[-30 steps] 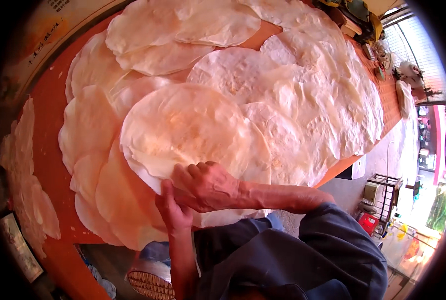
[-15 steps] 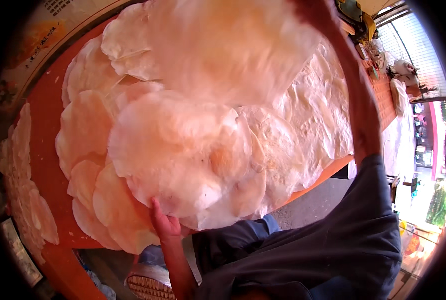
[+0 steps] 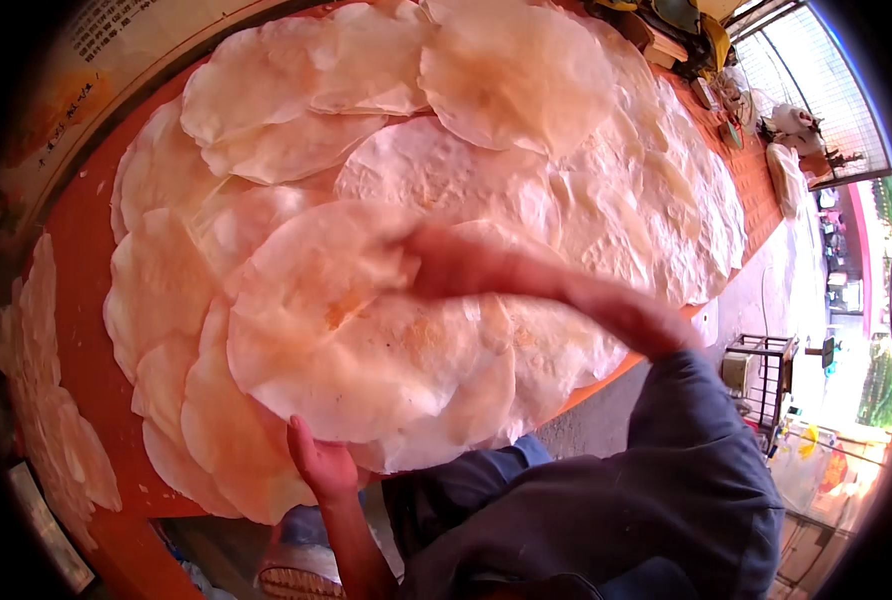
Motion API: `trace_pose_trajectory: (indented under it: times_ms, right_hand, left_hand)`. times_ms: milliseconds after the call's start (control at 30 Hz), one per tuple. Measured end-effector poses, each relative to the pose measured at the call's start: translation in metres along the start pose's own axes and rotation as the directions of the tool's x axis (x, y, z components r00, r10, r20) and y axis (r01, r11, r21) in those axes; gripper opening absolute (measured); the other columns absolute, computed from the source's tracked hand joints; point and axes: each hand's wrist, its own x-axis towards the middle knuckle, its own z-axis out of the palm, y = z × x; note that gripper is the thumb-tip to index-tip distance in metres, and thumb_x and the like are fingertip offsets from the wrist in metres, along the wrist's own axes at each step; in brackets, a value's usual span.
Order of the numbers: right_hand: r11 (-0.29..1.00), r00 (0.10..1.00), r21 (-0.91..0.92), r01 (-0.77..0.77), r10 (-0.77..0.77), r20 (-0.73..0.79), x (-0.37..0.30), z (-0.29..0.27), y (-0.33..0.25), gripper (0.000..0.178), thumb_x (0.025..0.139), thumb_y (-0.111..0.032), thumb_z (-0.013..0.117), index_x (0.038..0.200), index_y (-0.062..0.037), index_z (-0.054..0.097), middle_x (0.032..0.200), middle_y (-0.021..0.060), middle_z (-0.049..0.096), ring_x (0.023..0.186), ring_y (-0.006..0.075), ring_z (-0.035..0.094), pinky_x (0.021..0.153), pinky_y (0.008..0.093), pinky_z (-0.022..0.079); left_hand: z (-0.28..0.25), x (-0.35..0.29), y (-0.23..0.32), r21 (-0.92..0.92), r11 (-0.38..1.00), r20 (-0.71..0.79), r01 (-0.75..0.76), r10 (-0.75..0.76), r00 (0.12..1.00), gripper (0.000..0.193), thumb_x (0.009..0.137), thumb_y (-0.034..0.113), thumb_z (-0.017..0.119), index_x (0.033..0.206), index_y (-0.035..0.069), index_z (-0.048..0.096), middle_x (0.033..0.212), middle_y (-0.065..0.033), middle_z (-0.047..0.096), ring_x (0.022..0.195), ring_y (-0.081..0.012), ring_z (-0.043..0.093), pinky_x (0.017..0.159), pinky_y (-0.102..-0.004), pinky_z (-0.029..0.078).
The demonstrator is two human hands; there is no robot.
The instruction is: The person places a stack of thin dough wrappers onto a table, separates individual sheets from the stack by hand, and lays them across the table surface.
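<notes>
Many thin, round, pale sheets, like flatbread or wrappers, overlap across an orange-red table (image 3: 81,300). Closest to me lies one broad round sheet (image 3: 296,330) with a tan patch. At its near edge is my left hand (image 3: 326,468), thumb up against the rim; its other fingers are partly hidden, and it appears to grip the sheet. My right hand (image 3: 431,262), smeared by motion, reaches in from the right over that sheet's upper right part. Its fingers are too blurred to read. Another smooth round sheet (image 3: 516,80) rests on the pile at the far middle.
Wrinkled sheets (image 3: 656,190) cover the right part of the table. A separate row of sheets (image 3: 51,390) lies at the far left. Bags and small items (image 3: 706,30) stand at the back right. A dark metal rack (image 3: 761,385) is beyond my right arm.
My right hand has come from the far right down to the middle. The blurred sheet at the top now lies flat on the far middle of the pile. My left hand stays at the near rim.
</notes>
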Motion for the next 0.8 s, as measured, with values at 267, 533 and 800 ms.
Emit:
trace_pose_trajectory:
  times_ms: [267, 533, 800]
  right_hand:
    - [0.954, 0.981, -0.231, 0.191, -0.189, 0.034, 0.009, 0.062, 0.014, 0.015, 0.082, -0.018, 0.059, 0.084, -0.0046, 0.063, 0.075, 0.0125, 0.063, 0.070, 0.0261, 0.061, 0.064, 0.0358, 0.049]
    - [0.571, 0.661, -0.821, 0.034, -0.628, -0.410, 0.035, -0.227, -0.098, 0.019, 0.083, -0.015, 0.062, 0.067, -0.0052, 0.064, 0.057, 0.0207, 0.056, 0.050, 0.0337, 0.056, 0.050, 0.0422, 0.045]
    - [0.534, 0.940, -0.843, 0.064, -0.315, -0.128, 0.059, -0.062, 0.041, 0.017, 0.087, -0.014, 0.054, 0.101, -0.0088, 0.061, 0.078, 0.0102, 0.062, 0.071, 0.0297, 0.063, 0.057, 0.0442, 0.048]
  left_hand:
    - [0.058, 0.019, 0.000, 0.011, 0.999, 0.247, -0.033, 0.029, 0.968, 0.056, 0.101, 0.042, 0.038, 0.139, 0.001, 0.041, 0.117, -0.0166, 0.062, 0.107, -0.0280, 0.061, 0.096, -0.0392, 0.046]
    - [0.010, -0.024, -0.002, 0.281, 0.960, 0.056, -0.013, -0.003, 0.998, 0.051, 0.100, 0.035, 0.042, 0.135, -0.002, 0.044, 0.112, -0.0170, 0.061, 0.103, -0.0275, 0.061, 0.089, -0.0376, 0.050]
    - [-0.046, -0.082, -0.003, 0.276, 0.960, -0.092, -0.052, 0.080, 0.993, 0.053, 0.099, 0.040, 0.043, 0.134, 0.000, 0.046, 0.110, -0.0172, 0.064, 0.098, -0.0270, 0.066, 0.085, -0.0377, 0.054]
